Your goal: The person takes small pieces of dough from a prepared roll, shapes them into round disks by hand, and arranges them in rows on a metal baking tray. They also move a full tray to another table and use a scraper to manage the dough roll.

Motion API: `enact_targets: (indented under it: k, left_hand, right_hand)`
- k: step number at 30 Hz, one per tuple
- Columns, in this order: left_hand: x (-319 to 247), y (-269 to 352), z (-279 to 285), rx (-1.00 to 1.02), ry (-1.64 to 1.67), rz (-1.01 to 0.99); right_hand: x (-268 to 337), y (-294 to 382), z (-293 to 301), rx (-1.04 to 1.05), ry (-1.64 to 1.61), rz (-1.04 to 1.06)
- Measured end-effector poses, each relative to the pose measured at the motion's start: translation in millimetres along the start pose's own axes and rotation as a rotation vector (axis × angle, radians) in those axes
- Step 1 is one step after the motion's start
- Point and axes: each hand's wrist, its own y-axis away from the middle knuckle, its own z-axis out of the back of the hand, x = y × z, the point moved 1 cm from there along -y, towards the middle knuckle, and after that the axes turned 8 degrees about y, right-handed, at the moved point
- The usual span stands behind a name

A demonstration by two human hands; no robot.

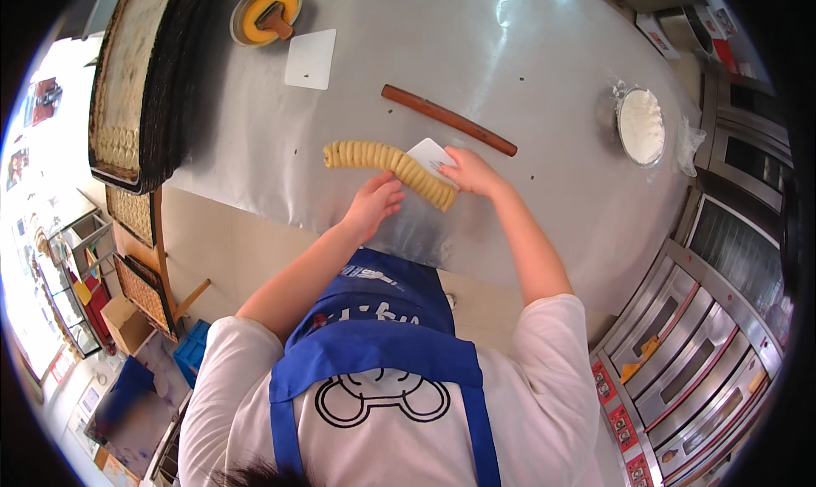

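Observation:
A curved row of sliced dough (363, 155), its pieces still side by side, lies on the metal worktop (561, 92) in front of me. My right hand (472, 171) grips a white plastic dough scraper (428, 157), which stands against the far side of the row's right half. At the near side, my left hand (375, 205) has its fingers apart, the fingertips at or touching the middle of the row. Beyond the scraper rests a brown wooden rolling pin (449, 120), lying at a slant.
Far left, a metal bowl of yellow liquid holds a brush (274, 20); a second white scraper (310, 60) lies beside it. Stacked baking trays (124, 92) stand at the left edge. A bowl of white flour (641, 127) sits right, near a deck oven (688, 353).

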Motion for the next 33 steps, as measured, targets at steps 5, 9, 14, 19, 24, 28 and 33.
enact_targets:
  k: [5, 9, 14, 19, 24, 28, 33]
  left_hand:
    - [2, 1, 1, -0.024, -0.376, -0.193]
    - [0, 21, -18, 0.04, -0.929, -0.518]
    - [18, 24, -34, -0.011, -0.475, -0.137]
    - [-11, 39, -53, -0.094, 0.498, 0.532]
    - [-41, 42, -10, 0.506, 0.738, 0.3]
    - [-62, 56, 36, 0.618, 0.712, 0.271]
    - [-86, 90, 99, 0.664, 0.902, 0.194]
  right_hand:
    - [-7, 30, -25, -0.12, -0.267, -0.04]
    - [-8, 54, -44, -0.187, -0.571, -0.145]
    - [-29, 81, -59, -0.463, -0.627, -0.199]
    - [42, 119, -64, -0.651, 0.185, -0.115]
    - [116, 109, -97, -1.028, 0.512, 0.552]
    - [160, 99, -109, -1.021, 0.53, 0.728]
    - [219, 69, -135, -1.117, 0.352, 0.785]
